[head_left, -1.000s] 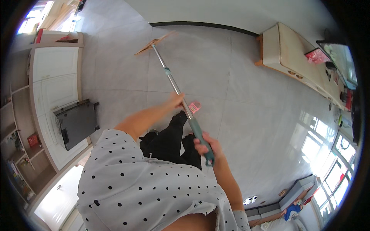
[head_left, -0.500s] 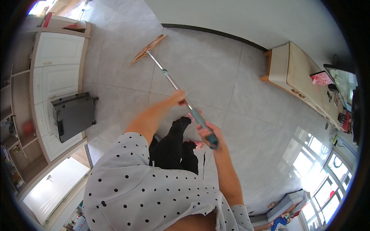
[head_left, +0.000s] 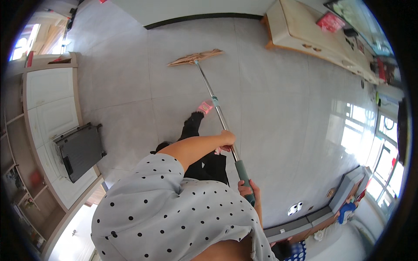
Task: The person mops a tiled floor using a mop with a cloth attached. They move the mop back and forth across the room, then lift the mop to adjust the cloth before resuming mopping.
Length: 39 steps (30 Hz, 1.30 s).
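A flat mop (head_left: pixel 222 116) with a metal pole slants across the view ahead of me. Its brown cloth head (head_left: pixel 191 58) lies on the grey tiled floor (head_left: pixel 278 95). My left hand (head_left: pixel 227 138) is wrapped round the pole at about its middle. Lower down, my right hand (head_left: pixel 250 191) grips the green handle (head_left: pixel 242 171) near its end. A pink slipper (head_left: pixel 205 107) on my foot shows just left of the pole; my other foot is mostly hidden by my left arm.
A dark grey suitcase (head_left: pixel 81 152) stands against white cabinets (head_left: pixel 50 88) on the left. A pale wooden TV stand (head_left: pixel 300 37) lines the far right wall. At the lower right are a grey sofa (head_left: pixel 300 229) and a person's dark head (head_left: pixel 282 250).
The mop head has swung to the right across the floor, and both my hands have moved right and nearer with it. My body has turned right, and one foot has stepped forward.
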Available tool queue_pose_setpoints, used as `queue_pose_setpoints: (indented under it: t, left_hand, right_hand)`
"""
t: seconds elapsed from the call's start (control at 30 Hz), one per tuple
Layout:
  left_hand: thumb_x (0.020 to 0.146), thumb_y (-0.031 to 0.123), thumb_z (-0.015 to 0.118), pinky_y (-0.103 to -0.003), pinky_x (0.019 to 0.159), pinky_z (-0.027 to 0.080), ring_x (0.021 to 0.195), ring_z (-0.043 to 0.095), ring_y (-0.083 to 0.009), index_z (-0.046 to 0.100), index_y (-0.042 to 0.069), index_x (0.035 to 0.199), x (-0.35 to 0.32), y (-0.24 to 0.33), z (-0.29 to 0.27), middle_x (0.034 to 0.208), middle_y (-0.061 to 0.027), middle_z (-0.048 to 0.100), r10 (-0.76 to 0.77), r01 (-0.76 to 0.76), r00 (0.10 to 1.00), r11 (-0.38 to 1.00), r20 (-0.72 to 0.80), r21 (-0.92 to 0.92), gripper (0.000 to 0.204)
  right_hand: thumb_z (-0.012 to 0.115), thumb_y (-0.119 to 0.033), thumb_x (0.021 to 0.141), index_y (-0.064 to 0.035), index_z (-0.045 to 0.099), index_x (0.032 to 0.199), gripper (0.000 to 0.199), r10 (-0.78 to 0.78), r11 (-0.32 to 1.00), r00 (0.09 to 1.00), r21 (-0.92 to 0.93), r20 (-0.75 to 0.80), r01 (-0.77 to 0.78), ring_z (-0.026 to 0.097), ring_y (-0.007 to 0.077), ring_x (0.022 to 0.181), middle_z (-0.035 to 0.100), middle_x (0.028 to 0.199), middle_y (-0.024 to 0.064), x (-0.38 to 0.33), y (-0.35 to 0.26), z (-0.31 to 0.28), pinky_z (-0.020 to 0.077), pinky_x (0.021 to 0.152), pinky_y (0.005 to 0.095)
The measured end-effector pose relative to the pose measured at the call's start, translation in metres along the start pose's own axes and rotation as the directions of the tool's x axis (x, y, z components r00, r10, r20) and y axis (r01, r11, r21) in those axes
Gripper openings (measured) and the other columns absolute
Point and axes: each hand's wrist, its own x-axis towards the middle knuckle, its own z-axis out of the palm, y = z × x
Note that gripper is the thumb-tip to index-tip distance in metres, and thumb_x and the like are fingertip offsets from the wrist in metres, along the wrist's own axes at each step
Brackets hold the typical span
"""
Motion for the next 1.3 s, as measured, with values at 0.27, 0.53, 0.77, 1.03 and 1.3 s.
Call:
queue_pose_setpoints:
  t: [0.27, 0.53, 0.77, 1.03, 1.3]
  left_hand:
    - [0.070, 0.003, 0.053, -0.035, 0.055, 0.044, 0.044, 0.057, -0.0087, 0.064, 0.009, 0.064, 0.059, -0.177, 0.247, 0.054, 0.0014, 0.061, 0.103, -0.450, 0.889, 0.387, 0.447, 0.805, 0.014]
    - [0.081, 0.024, 0.050, -0.028, 0.047, 0.052, 0.055, 0.062, -0.0222, 0.057, -0.001, 0.073, -0.101, -0.182, 0.300, 0.066, -0.0139, 0.062, -0.118, 0.040, 0.939, 0.970, 0.322, 0.240, 0.028]
    - [0.081, 0.024, 0.048, -0.031, 0.049, 0.051, 0.058, 0.062, -0.0215, 0.057, -0.001, 0.078, -0.098, -0.159, 0.222, 0.070, -0.0134, 0.062, 0.117, -0.137, 0.965, 0.988, 0.233, 0.071, 0.027]
    - [0.083, 0.031, 0.049, -0.030, 0.054, 0.050, 0.059, 0.058, -0.0168, 0.055, 0.004, 0.080, -0.067, -0.080, 0.014, 0.068, -0.0061, 0.058, 0.242, -0.263, 0.932, 0.964, -0.271, -0.046, 0.027]
    - [0.075, 0.018, 0.058, -0.033, 0.051, 0.047, 0.061, 0.059, -0.0184, 0.058, 0.011, 0.076, 0.034, -0.157, 0.080, 0.067, -0.0031, 0.058, 0.204, -0.313, 0.948, 0.745, 0.245, 0.589, 0.007]
  right_hand:
    - [0.052, -0.025, 0.084, -0.0007, 0.053, 0.100, 0.029, -0.371, 0.893, 0.904, -0.348, -0.213, 0.284, 0.055, 0.0140, 0.060, 0.059, 0.075, 0.0060, -0.181, 0.024, -0.194, 0.0449, 0.057, 0.0228]
    - [0.049, -0.024, 0.085, -0.0065, 0.042, 0.116, 0.036, -0.589, 0.767, 0.744, -0.506, -0.315, 0.393, 0.046, 0.0102, 0.048, 0.054, 0.074, 0.0087, -0.273, 0.101, -0.241, 0.0398, 0.043, 0.0194]
    - [0.046, -0.020, 0.085, -0.0101, 0.035, 0.127, 0.045, -0.450, 0.843, 0.880, -0.395, -0.152, 0.364, 0.046, 0.0115, 0.050, 0.051, 0.081, 0.0157, -0.219, 0.061, -0.211, 0.0405, 0.039, 0.0173]
    - [0.045, -0.019, 0.088, 0.0045, 0.039, 0.106, 0.030, 0.004, 0.947, 0.998, -0.321, 0.063, 0.016, 0.051, 0.0133, 0.062, 0.050, 0.089, 0.0135, -0.014, 0.022, -0.086, 0.0449, 0.046, 0.0191]
    - [0.044, -0.023, 0.088, -0.0010, 0.050, 0.092, 0.023, -0.059, 0.930, 0.998, -0.363, 0.009, 0.058, 0.048, 0.0061, 0.051, 0.052, 0.066, 0.0026, -0.075, 0.048, -0.156, 0.0405, 0.041, 0.0186]
